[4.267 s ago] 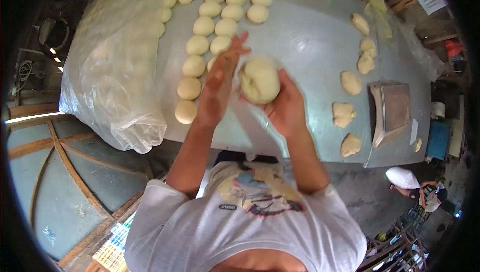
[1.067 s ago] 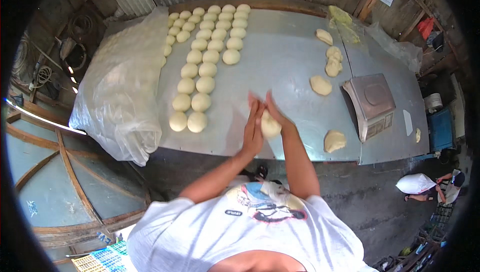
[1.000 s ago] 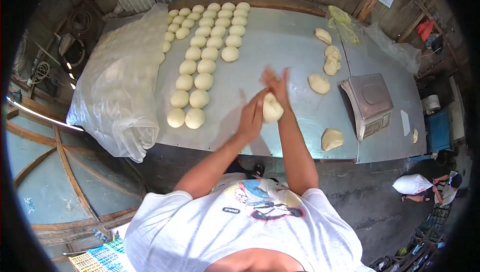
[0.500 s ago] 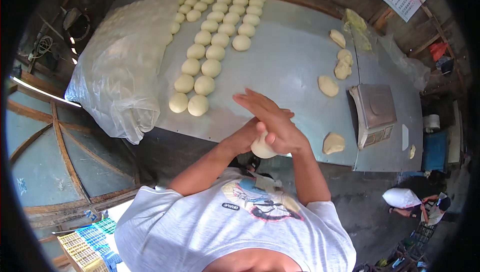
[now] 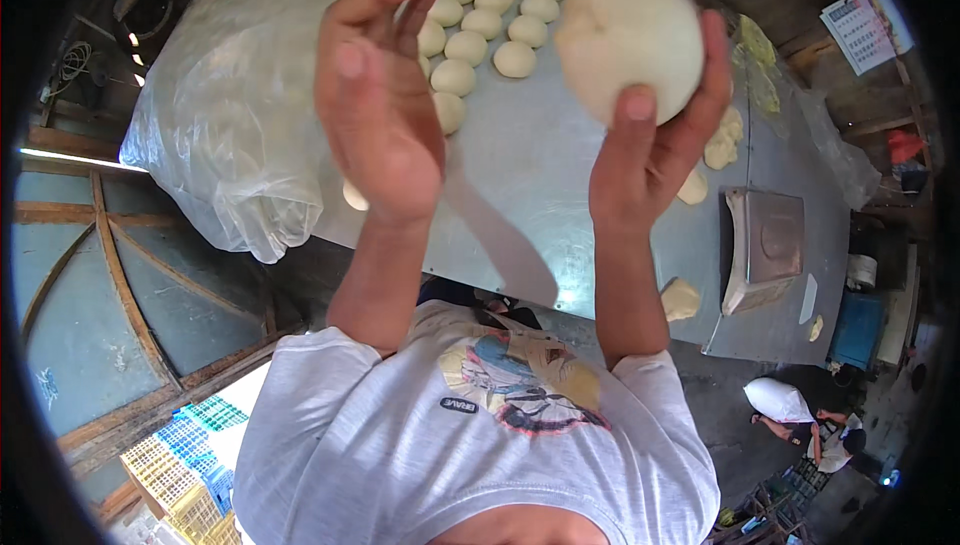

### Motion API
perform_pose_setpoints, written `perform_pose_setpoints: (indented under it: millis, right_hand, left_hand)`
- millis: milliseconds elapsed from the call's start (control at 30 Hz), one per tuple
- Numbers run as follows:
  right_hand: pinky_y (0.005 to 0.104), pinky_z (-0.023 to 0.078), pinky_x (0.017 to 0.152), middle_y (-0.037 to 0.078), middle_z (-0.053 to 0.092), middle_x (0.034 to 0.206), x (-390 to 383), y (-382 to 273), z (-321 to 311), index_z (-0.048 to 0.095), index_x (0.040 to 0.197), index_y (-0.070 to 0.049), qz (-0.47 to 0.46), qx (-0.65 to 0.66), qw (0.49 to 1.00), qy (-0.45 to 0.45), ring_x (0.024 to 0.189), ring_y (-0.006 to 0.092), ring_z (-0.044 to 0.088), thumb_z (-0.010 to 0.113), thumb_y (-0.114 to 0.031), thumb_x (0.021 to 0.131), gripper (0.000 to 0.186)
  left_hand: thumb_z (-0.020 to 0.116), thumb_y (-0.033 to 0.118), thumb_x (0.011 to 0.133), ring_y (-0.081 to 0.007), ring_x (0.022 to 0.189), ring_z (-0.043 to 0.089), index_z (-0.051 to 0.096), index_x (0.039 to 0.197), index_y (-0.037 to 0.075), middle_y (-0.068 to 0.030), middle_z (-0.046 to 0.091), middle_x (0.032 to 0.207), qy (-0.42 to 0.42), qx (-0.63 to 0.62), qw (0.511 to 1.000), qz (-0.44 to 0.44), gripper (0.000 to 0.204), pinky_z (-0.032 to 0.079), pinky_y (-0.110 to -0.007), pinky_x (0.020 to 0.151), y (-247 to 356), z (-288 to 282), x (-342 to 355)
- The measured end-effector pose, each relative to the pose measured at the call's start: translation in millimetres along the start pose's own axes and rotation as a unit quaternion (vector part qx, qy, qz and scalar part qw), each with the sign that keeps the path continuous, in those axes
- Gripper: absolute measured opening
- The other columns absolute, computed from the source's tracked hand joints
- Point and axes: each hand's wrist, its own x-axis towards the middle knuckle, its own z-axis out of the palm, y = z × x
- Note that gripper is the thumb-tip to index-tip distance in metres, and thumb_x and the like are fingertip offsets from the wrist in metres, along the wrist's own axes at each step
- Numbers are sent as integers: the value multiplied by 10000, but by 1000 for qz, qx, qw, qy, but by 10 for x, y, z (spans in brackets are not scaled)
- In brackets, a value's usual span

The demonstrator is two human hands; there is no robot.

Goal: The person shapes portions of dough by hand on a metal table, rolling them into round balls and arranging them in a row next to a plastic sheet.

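Observation:
Raised above the table, my right hand (image 5: 650,160) grips a smooth, pale dough ball (image 5: 630,40), with the thumb in front and fingers round its right side. My left hand (image 5: 385,125) is up on the other side, fingers apart and slightly curled, holding nothing. Beyond it, rows of round dough balls (image 5: 482,25) sit on the metal tabletop (image 5: 500,175); my left hand and wrist hide part of them. Flattish, uneven dough pieces (image 5: 682,299) lie on the right side of the table, some partly behind my right hand.
Clear plastic sheeting (image 5: 230,125) covers the table's left end. A boxy metal scale (image 5: 770,240) stands at the right, near crumpled plastic (image 5: 840,160). Stacked plastic crates (image 5: 180,445) are at lower left. Another person (image 5: 835,440) is by a white sack (image 5: 778,400) at lower right.
My hands were together over the dough ball near the table's front edge. They have parted and risen; the right one now holds the ball up, and the left has come away from it.

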Motion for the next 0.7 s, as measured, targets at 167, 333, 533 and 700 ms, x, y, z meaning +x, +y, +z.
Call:
perform_pose_setpoints:
  millis: [167,333,533,700]
  right_hand:
    - [517,406,1055,285,322,1483,9,1599,-57,503,1396,-137,-144,-379,911,-69,1354,455,357,769,-189,843,616]
    - [518,360,1104,308,436,1430,-1230,2628,-307,524,1387,-97,285,-529,736,-312,1323,461,423,665,-144,837,570]
    - [457,423,1043,214,591,1271,-1551,2599,-1770,606,1225,-15,263,-476,838,-34,1242,382,515,739,-121,777,480]
    - [520,477,938,279,615,1164,-949,2587,-3715,545,1263,44,292,-742,512,319,1102,448,579,719,-529,806,753]
  left_hand:
    - [425,245,1021,-263,1161,568,587,1122,-11,-164,622,1207,67,126,958,-248,319,423,-404,1016,-563,-454,-217]
    - [615,156,935,-267,1126,579,622,1118,33,-144,636,1209,-96,305,876,-360,221,446,-392,974,-1658,-825,-811]
    - [721,271,840,-431,1436,277,614,1296,93,-211,321,1558,-507,438,704,-237,501,279,-504,1157,-2815,-935,-1384]
    - [719,274,848,-446,1425,289,623,1284,82,-226,293,1572,-496,360,736,-287,486,270,-521,1156,-2928,-908,-1389]
